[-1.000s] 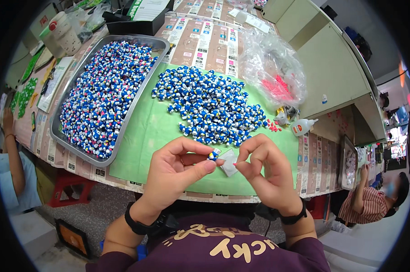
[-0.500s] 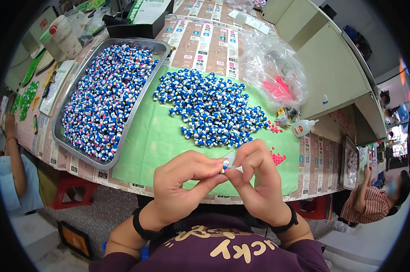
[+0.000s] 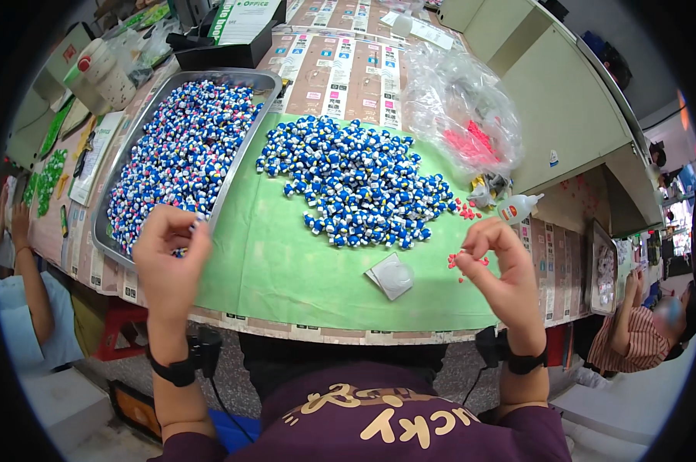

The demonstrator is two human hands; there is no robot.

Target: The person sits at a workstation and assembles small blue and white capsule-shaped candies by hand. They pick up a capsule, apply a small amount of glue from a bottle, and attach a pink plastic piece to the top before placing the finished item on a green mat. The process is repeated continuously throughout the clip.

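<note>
My left hand (image 3: 171, 262) is raised over the near right corner of the metal tray (image 3: 218, 202). Its thumb and forefinger close on a small blue and white plastic piece (image 3: 196, 225). Away to the right, my right hand (image 3: 505, 269) hovers beside a few small pink pieces (image 3: 454, 262) on the green sheet. Its thumb and forefinger come close together; whatever is between them is too small to make out. Between the hands lies a whitish square pad with a round, clear blob (image 3: 394, 276). Farther back spreads a heap of blue and white pieces (image 3: 363, 185).
More blue, white and pink pieces fill the tray. On the right are a clear bag with pink pieces (image 3: 471, 142), a small white bottle (image 3: 517, 208) and a grey cabinet (image 3: 571, 100). A black box (image 3: 228, 50) stands behind. Other people sit at both sides.
My hands, together before over the middle of the sheet, have parted. The left went to the tray with a small piece, the right to the pink pieces. The square pad now lies uncovered.
</note>
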